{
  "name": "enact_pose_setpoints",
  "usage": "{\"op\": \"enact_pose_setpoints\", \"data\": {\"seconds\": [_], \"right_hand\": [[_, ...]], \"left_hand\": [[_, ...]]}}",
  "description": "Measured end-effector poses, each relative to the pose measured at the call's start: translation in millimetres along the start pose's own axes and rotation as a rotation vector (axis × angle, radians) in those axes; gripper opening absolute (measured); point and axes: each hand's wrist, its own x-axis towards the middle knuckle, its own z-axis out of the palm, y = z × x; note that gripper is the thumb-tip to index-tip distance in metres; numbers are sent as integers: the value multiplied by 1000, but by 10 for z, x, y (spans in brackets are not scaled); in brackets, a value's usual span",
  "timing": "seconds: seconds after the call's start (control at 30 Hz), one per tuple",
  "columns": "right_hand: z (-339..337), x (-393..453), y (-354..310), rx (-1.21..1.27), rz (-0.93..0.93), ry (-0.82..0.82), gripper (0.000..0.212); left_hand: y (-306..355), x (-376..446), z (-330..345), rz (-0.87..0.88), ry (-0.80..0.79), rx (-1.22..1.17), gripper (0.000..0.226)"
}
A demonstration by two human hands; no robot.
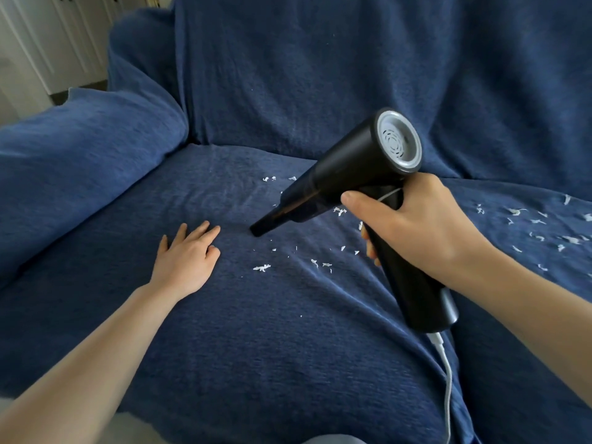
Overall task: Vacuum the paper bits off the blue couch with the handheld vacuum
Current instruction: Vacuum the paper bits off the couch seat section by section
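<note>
Blue couch (288,347) keeps paper bits (323,264) at five o'clock from the nozzle. Right hand (413,229) grips the handheld vacuum (349,174); left hand (187,254) rests flat. Much seems left, especially at three o'clock.

- There is one view only, a wide-angle camera worn on the person's head, so no second view overlaps it.
- It looks forward and steeply down onto the seat cushion of the blue couch (224,331), with the backrest rising across the top of the frame.
- It sits close: both forearms enter from the bottom corners, the left hand (187,256) left of centre, the right hand (413,229) right of centre.
- The wide lens bends the edges; the armrest (80,155) at the left curves.
- In the top-left corner a pale strip shows, perhaps white cabinet doors (38,36); it is too blurred to be sure.
</note>
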Motion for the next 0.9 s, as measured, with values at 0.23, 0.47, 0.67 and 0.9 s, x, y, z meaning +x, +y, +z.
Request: {"op": "enact_pose_setpoints", "data": {"seconds": [0.23,0.47,0.67,0.9], "right_hand": [[97,75,95,21,40,27,40],[275,192,122,118,35,1,39],[179,231,70,49,47,31,38],[-36,112,97,12,63,29,39]], "left_hand": [[89,49,60,44,9,32,52],[81,86,69,43,20,18,53],[80,196,66,40,14,2,53],[197,378,63,28,-38,7,54]]}}
